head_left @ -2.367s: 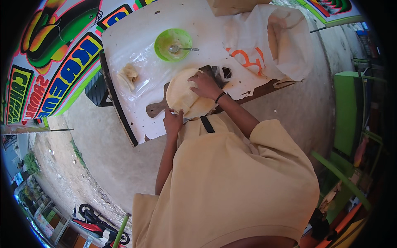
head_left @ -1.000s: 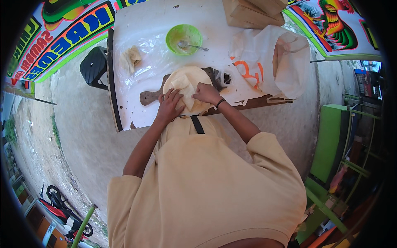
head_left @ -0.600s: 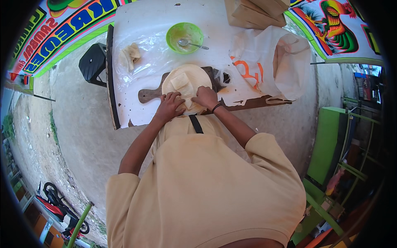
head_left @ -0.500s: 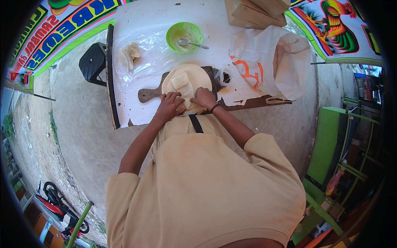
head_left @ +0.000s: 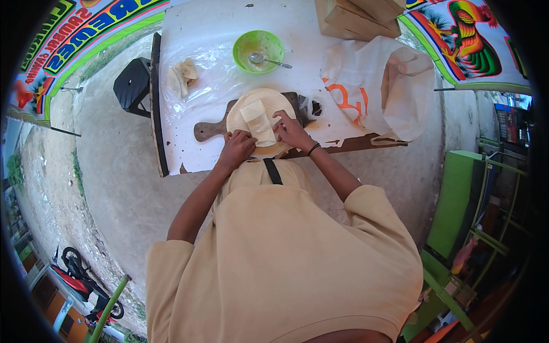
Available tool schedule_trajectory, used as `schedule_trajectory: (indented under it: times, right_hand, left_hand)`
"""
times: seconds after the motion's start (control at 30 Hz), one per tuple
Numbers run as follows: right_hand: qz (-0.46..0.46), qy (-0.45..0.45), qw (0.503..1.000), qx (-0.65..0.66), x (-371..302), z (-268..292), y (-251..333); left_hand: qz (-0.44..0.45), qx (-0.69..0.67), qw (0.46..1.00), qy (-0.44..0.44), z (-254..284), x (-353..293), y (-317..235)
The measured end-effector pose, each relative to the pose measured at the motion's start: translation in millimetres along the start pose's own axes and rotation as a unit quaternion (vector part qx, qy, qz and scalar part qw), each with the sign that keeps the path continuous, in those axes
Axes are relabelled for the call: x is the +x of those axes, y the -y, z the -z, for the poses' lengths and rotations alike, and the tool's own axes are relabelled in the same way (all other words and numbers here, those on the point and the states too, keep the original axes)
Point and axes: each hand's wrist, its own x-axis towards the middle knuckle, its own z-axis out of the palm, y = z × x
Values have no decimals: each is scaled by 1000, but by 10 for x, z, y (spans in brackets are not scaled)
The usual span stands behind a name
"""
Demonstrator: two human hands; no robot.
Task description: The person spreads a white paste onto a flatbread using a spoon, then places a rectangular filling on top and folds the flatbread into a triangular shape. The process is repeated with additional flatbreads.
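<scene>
A dark wooden cutting board (head_left: pixel 207 131) with a handle lies at the table's near edge. On it rests a stack of thin round pale wrappers (head_left: pixel 236 116). The top one has a folded, roughly rectangular strip (head_left: pixel 256 118) of the same pale sheet at its middle. My left hand (head_left: pixel 238 147) has its fingers curled at the strip's lower left edge, gripping the wrapper. To the right of the strip is my right hand (head_left: pixel 293 132), fingers bent and apart, with the thumb close to the strip's edge. Both hands partly cover the stack's near side.
Beyond the board stands a green bowl (head_left: pixel 243 62) with a spoon (head_left: pixel 274 62) in it. Crumpled pale wrapper pieces (head_left: pixel 182 77) lie on clear plastic at left. A white plastic bag (head_left: pixel 374 74) spreads at right, with brown cardboard boxes (head_left: pixel 354 23) behind. A black stool (head_left: pixel 131 86) stands beside the table.
My right hand has lifted off the strip and shifted slightly right, its fingers opening. More of the folded strip shows, lying flatter. My left hand stays at its lower left edge.
</scene>
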Motion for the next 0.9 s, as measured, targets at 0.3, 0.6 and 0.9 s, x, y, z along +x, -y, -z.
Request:
schedule_trajectory:
  times: [0.3, 0.6, 0.9]
  right_hand:
    - [156, 18, 961, -229, -24, 111, -48]
    - [117, -24, 977, -178, 30, 69, -162]
    - [22, -35, 984, -173, 98, 18, -28]
  left_hand:
    - [26, -15, 1000, 0, -21, -2, 4]
    - [26, -30, 999, -2, 4, 3, -23]
    - [143, -60, 988, -26, 20, 104, -113]
